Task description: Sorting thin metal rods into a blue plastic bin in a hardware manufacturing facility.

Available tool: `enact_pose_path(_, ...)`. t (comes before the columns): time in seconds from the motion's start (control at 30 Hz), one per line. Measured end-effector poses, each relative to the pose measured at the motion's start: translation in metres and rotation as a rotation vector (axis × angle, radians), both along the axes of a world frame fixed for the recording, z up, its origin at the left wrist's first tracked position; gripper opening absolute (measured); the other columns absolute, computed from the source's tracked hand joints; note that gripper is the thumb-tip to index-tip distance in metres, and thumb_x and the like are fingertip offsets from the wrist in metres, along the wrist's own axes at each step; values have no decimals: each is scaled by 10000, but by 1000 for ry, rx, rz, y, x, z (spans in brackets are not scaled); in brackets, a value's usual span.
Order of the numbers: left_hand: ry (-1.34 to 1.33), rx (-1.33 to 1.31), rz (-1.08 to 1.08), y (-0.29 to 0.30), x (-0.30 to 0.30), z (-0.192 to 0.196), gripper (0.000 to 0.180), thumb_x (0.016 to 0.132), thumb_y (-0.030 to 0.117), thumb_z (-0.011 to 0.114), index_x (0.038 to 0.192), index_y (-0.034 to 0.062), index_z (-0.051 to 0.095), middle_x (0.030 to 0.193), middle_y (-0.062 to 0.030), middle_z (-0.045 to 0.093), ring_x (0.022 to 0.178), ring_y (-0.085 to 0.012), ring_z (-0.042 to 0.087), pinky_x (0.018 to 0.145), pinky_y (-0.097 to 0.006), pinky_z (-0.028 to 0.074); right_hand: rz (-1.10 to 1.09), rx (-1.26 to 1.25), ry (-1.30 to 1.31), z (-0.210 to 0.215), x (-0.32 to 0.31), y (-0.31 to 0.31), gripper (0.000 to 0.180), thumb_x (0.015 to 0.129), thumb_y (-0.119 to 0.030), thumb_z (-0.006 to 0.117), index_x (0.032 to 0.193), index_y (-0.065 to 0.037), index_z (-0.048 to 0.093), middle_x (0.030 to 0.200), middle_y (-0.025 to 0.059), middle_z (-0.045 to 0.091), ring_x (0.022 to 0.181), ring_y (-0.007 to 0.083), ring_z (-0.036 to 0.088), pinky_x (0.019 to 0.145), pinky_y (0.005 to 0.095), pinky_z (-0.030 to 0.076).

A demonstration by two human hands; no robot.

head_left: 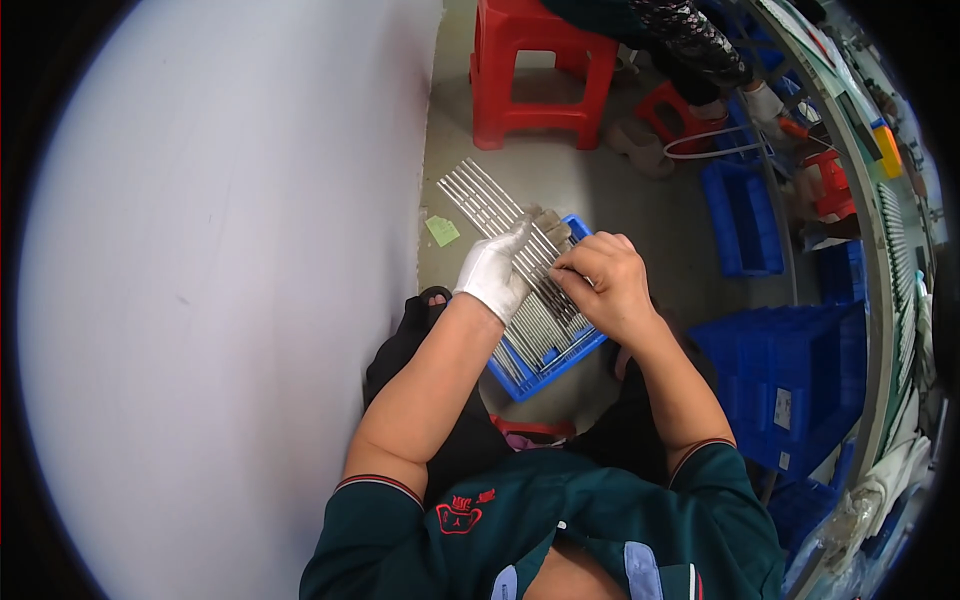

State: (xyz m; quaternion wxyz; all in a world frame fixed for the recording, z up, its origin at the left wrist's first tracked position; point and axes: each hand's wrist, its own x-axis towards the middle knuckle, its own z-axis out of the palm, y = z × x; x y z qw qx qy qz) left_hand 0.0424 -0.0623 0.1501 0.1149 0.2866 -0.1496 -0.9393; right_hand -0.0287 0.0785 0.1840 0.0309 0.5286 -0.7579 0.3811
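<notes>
Metal rods (490, 205) fanned between left hand (493, 275), right hand (603, 285).

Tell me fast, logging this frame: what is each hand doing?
Left hand: gloved, closed on the bundle of metal rods.
Right hand: bare, fingers curled onto the same rods above the blue crate.

Both bare forearms enter from the lower edge and converge toward mid-frame, elbows bent and set apart. The left hand (493, 275), in a white glove, is turned palm-inward with fingers extended upward and the thumb closed inward. The right hand (603, 283), ungloved, is curled knuckles-up, its fingertips pinched together just beside the left palm.
</notes>
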Motion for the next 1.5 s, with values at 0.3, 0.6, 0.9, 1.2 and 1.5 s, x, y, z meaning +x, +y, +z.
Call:
enact_pose_path(0.3,31,6,7,-2,-1,-7,223,980,66,442,1179,-31,471,1155,-225,566,1075,-374,589,932,-484,530,36,30,160,-2,4,-6,98,668,-64,728,733,-82,657,681,26,591,669,225,558,652,346,403)
enact_pose_path(0.6,49,-9,11,-4,-1,-10,212,976,79,467,1162,-20,491,1134,-232,569,1057,-391,591,897,-497,543,-51,-1,-75,-2,-7,2,66,713,-71,712,759,-44,673,675,60,602,674,232,575,699,344,432)
enact_pose_path(0.9,-13,-12,46,-1,-3,-5,208,973,68,469,1156,-27,495,1124,-223,569,1061,-380,589,908,-496,540,-16,9,114,1,1,-2,87,671,-67,730,722,-70,660,679,40,597,674,230,566,667,351,421)
enact_pose_path(1.2,7,4,11,-1,0,-5,222,978,57,445,1169,-53,472,1125,-236,567,1035,-388,598,896,-473,549,46,51,254,-3,3,-3,105,648,-58,730,715,-76,651,673,31,581,662,225,547,664,351,416)
enact_pose_path(1.5,30,-11,28,-3,-2,-16,219,975,60,454,1166,-45,479,1155,-247,556,1061,-402,588,900,-487,545,-34,4,7,-3,-7,4,94,692,-63,723,767,-41,669,685,59,604,674,239,573,676,343,429)
